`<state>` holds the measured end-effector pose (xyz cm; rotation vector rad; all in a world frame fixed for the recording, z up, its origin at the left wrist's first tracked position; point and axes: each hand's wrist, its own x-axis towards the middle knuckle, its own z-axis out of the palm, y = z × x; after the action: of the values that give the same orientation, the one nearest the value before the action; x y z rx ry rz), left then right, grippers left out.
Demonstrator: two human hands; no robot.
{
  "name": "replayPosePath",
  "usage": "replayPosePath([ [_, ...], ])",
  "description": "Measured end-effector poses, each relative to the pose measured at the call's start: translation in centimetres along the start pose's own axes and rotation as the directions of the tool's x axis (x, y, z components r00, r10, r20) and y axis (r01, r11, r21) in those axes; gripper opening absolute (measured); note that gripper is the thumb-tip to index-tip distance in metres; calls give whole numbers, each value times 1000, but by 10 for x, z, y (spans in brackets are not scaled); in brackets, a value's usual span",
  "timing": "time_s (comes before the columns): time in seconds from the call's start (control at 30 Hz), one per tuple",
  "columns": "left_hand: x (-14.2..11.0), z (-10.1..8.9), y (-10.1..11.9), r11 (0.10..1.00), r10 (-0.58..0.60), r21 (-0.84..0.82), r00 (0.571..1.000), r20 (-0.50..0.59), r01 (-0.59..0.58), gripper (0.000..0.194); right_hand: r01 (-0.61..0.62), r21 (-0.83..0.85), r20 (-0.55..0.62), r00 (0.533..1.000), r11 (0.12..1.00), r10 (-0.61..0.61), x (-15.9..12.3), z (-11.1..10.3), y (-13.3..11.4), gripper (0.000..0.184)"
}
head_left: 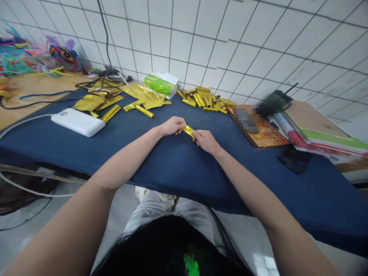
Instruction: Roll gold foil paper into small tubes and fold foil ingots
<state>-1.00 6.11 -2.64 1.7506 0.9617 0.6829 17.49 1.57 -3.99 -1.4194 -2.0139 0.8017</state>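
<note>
Hands are right in the middle of it: the left hand [173, 126] and the right hand [205, 141] are close together, almost meeting, with a small gold foil strip [189, 131] pinched between them, one end in each hand. The strip is just above the front part of the navy cloth-covered surface [172, 165], and it looks held up rather than lying on it, as far as I can tell.

Straight ahead, past the hands, there's a heap of folded gold strips [202, 99] just beside a green and white tissue box [161, 84]. Off to the left are crumpled gold foil sheets [143, 96] and a few loose gold strips [110, 113], with a white power bank [77, 122] and its white cable [23, 122] sitting near them.

Over on the right there's a patterned board [267, 136] with a pixelated blob [244, 119] on it that I can't make out, plus a black phone [294, 159] and a stack of books and folders [322, 130] hanging around the edge. Behind it all is a white tiled wall [230, 42], and at far left a wooden board [37, 86] sits under a bunch of colourful pipe-cleaner crafts [64, 57]. Below the surface you can see the person's light trousers [172, 209].
</note>
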Motion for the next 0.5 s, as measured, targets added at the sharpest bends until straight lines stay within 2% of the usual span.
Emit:
replayPosePath([
  [0.5,2,1,0,1000,-14,-14,1000,-5,14,23,19,56,17,1000,998,-20,0,-1,3,44],
])
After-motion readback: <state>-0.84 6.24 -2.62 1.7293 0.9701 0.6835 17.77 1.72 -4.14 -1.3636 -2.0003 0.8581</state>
